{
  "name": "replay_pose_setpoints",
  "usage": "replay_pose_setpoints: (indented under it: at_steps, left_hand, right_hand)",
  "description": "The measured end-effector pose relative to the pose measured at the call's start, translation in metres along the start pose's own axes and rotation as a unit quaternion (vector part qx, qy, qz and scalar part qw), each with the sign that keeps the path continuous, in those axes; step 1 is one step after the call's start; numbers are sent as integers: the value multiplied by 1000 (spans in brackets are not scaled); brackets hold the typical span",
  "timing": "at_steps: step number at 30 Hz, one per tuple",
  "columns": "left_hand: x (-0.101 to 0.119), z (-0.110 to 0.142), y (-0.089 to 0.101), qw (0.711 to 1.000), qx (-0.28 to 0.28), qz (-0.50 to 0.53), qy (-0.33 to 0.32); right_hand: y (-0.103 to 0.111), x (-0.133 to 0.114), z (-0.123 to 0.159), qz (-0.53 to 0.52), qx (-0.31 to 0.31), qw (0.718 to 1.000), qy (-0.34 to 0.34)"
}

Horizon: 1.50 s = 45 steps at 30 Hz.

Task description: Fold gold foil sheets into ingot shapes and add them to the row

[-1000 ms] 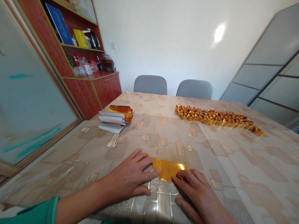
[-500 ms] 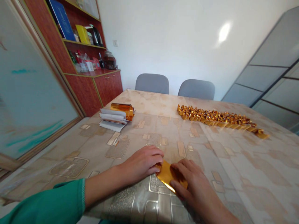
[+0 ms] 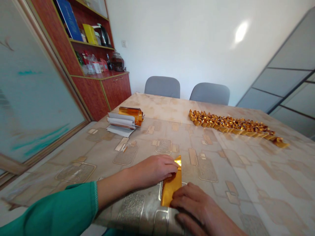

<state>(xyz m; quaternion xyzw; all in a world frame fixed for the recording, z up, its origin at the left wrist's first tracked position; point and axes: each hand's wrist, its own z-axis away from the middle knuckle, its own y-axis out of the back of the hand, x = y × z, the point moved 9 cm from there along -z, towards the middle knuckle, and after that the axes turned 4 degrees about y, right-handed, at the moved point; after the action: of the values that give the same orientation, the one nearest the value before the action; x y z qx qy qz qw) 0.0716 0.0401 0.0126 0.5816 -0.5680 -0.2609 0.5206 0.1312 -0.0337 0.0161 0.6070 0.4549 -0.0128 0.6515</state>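
Note:
A strip of folded gold foil paper [image 3: 171, 191] lies on the near part of the table, slanting away from me. My left hand [image 3: 159, 168] is closed over its left side, fingertips curled onto the upper half, and a shiny folded corner sticks out beyond them. At the lower right edge, my right hand [image 3: 197, 203] has bent fingers pressed on the paper, while its thumb sits lower, apart from the sheet. The undersides of the fingers are hidden.
A patterned cloth covers the table [image 3: 147, 144]. Folded gold-and-white sheets [image 3: 123, 121] stand at the back left. Rows of folded gold foil pieces [image 3: 231, 126] lie at the back right. Two grey chairs [image 3: 162, 87] stand behind the table, with a red cabinet [image 3: 115, 90] to the left.
The gold foil paper has gone from a wider, tilted piece to a narrow strip. My right hand has moved down and left to its lower end; my left hand has shifted slightly right.

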Motion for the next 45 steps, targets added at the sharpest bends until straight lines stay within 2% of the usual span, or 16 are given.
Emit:
replay_pose_setpoints:
  at_steps: [2,5,9,13,19,22,27,32,34,39,43,45]
  left_hand:
    - [-1,-1,-4,998,-27,50,-8]
    - [-9,0,-8,994,-51,94,30]
    - [-15,2,-8,990,-52,111,71]
    - [-15,4,-10,991,-58,80,84]
    - [-18,8,-9,986,-37,119,108]
    - [-19,9,-8,986,-38,115,113]
    - [-19,9,-8,992,-38,70,102]
    - [-5,15,-4,1000,0,-17,23]
    - [3,20,1,999,13,-39,11]
    - [23,38,12,999,-6,-47,22]
    - [29,46,7,997,-50,-36,43]
    - [30,45,4,996,-44,-64,38]
  right_hand:
    - [9,1,-7,-1,40,999,15]
    - [17,17,-16,-6,80,997,16]
    - [9,35,-26,35,68,997,4]
    - [5,39,-28,85,62,994,-8]
    - [13,47,-25,64,96,993,-37]
    - [12,52,-28,134,83,986,-51]
    - [14,60,-31,260,69,959,-91]
    - [19,62,-26,306,105,940,-107]
    - [22,63,-23,315,117,935,-115]
    - [22,66,-21,323,113,934,-105]
    - [24,58,-22,341,128,926,-103]
    - [22,46,-24,315,128,937,-79]
